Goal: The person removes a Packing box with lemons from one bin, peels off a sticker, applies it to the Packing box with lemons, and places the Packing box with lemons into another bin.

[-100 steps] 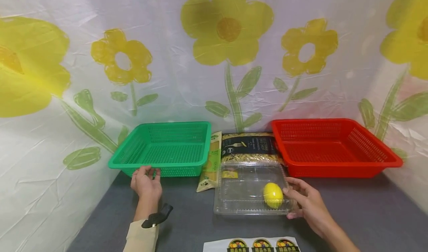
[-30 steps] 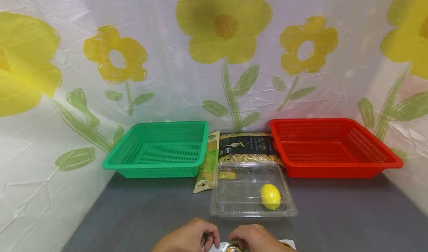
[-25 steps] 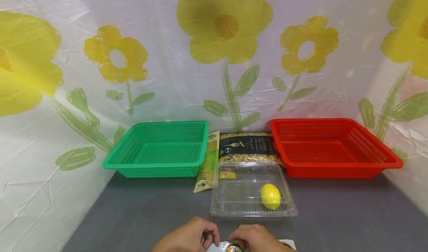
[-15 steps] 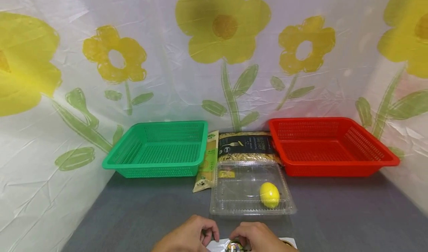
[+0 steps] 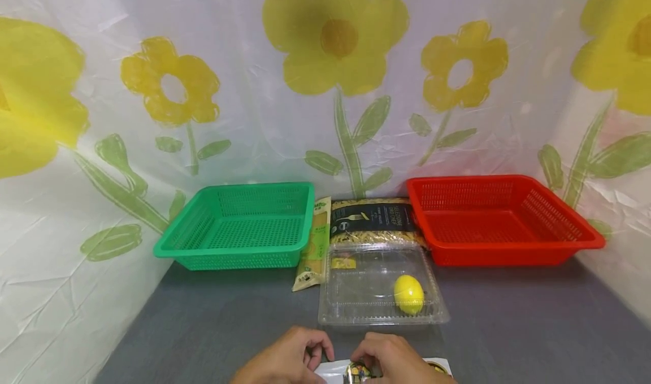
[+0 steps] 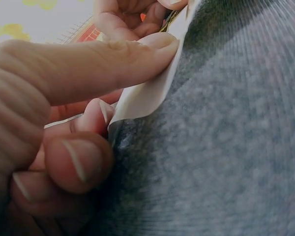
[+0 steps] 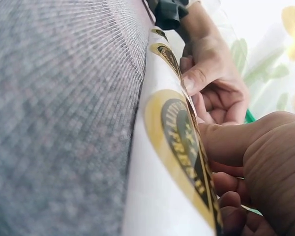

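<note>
Down at six o'clock in the head view, my left hand (image 5: 287, 358) pinches one end of the sticker sheet (image 5: 333, 372), thumb on top and fingers curled under the edge; the left wrist view shows that edge (image 6: 152, 91) lifted off the grey table (image 5: 508, 327), which I judge keeps the backing steady and gives the other hand something to work against. My right hand (image 5: 394, 358) curls over the sheet just beside it, fingertips pinched at a round gold-rimmed sticker (image 5: 358, 371). The right wrist view shows that sticker (image 7: 184, 142) close against my fingers (image 7: 226, 145), though I cannot tell whether its rim has come free of the backing.

At twelve o'clock from the hands, near but apart, sits a clear clamshell box (image 5: 356, 310) with its lid down and a lemon (image 5: 408, 294) inside toward its right end. Behind it, partly tucked under its far edge, lie a dark pasta packet (image 5: 373, 220) and, at eleven o'clock, a narrow yellow-green packet (image 5: 315, 242). A green basket (image 5: 239, 225) stands at ten o'clock and a red basket (image 5: 498, 220) at two o'clock, both against the flowered backdrop (image 5: 325, 90), well apart from my hands.
</note>
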Demonstrator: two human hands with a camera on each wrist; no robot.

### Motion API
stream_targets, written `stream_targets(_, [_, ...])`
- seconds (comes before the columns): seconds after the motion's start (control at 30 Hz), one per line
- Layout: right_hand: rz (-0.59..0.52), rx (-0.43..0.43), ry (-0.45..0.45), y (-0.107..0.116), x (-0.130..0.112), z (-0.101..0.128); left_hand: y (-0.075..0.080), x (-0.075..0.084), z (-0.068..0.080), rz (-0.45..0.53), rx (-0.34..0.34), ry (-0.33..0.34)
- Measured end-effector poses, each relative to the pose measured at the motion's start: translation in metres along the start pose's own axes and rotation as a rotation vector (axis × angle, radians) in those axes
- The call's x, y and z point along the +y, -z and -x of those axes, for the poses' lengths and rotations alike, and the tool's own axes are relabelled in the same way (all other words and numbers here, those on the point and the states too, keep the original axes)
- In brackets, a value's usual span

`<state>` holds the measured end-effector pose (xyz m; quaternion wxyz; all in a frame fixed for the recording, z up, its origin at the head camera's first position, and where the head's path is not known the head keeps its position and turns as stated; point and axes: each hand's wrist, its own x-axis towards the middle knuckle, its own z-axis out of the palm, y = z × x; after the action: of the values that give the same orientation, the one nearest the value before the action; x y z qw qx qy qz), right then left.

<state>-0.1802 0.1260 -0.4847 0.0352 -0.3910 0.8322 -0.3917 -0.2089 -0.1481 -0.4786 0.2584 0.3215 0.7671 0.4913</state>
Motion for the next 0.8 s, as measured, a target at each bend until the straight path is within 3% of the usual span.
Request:
stream_targets(0.17, [-0.031, 0.006, -0.052, 0.0007, -0.0008, 0.0005, 0.0003, 0.0005, -0.0002, -0.030, 0.016, -0.009])
stream_targets(0.5, [0.014, 0.052, 0.015, -0.0018, 0.0030, 0.0012, 0.0009, 0.0019, 0.0003, 0.003, 0.009, -0.001])
stream_targets(0.8, [-0.101, 0.007, -0.021, -0.0033, 0.0017, 0.0030, -0.0010, -0.0006, 0.0005, -0.023, 0.018, 0.005])
